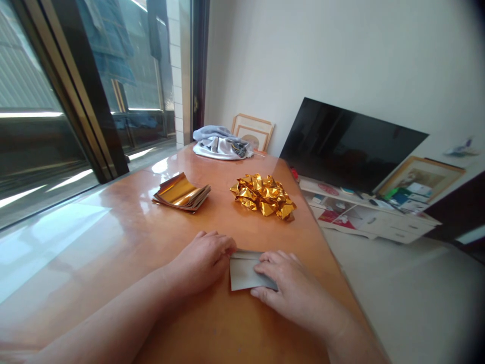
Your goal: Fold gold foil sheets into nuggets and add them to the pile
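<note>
Grey paper sheet: lies on the worktop (189,333) between the hands, a narrow fold along the far edge of this sheet (242,275).
Left hand: this hand (204,260) has its fingers curled at the sheet's far left corner; whether it pinches the paper I cannot tell.
Right hand: loosely open, this hand (284,280) rests its fingers on the sheet's right part, thumb apart at the near edge.
Gold foil: a stack of sheets (181,194) sits beyond the left hand; a cluster of folded foil pieces (265,196) beyond the right.
Far end: bundled cloth (220,145).
</note>
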Demonstrator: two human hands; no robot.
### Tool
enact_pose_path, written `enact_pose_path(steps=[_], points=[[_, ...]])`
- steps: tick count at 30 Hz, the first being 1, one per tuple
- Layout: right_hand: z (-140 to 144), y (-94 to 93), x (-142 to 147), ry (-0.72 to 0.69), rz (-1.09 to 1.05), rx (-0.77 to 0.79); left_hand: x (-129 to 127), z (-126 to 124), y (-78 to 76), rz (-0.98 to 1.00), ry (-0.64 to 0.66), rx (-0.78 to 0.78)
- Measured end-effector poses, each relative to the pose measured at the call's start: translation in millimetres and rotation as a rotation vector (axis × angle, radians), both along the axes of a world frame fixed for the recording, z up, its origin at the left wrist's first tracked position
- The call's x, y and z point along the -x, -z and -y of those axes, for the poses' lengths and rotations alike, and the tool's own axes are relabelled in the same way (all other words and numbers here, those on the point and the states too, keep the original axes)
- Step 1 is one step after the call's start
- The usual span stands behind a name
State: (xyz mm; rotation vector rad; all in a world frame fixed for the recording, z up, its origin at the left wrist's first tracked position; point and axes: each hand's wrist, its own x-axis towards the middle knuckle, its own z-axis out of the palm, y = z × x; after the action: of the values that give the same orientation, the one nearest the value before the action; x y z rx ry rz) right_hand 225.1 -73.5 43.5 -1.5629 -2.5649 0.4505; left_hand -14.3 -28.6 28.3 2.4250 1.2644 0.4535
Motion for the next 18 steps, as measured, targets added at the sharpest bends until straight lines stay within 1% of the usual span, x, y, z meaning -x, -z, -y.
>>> enact_pose_path(steps=[4, 10, 14, 18], points=[[0, 0.3, 0, 0.003, 0.0, -0.007, 1, -2, 2.8, 0.023, -0.058, -0.033], [1, 0.8, -2, 0.007, 0.017, -0.005, 4, -6, 7.0, 0.007, -0.192, -0.062], [3, 2.6, -4, 0.02, 0.023, -0.001, 3, -7, 10.0, -0.001, -0.223, -0.05], [1, 5.1, -1, 0.036, 0.004, -0.036, -1, -5, 14.8, -0.013, -0.215, -0.033]])
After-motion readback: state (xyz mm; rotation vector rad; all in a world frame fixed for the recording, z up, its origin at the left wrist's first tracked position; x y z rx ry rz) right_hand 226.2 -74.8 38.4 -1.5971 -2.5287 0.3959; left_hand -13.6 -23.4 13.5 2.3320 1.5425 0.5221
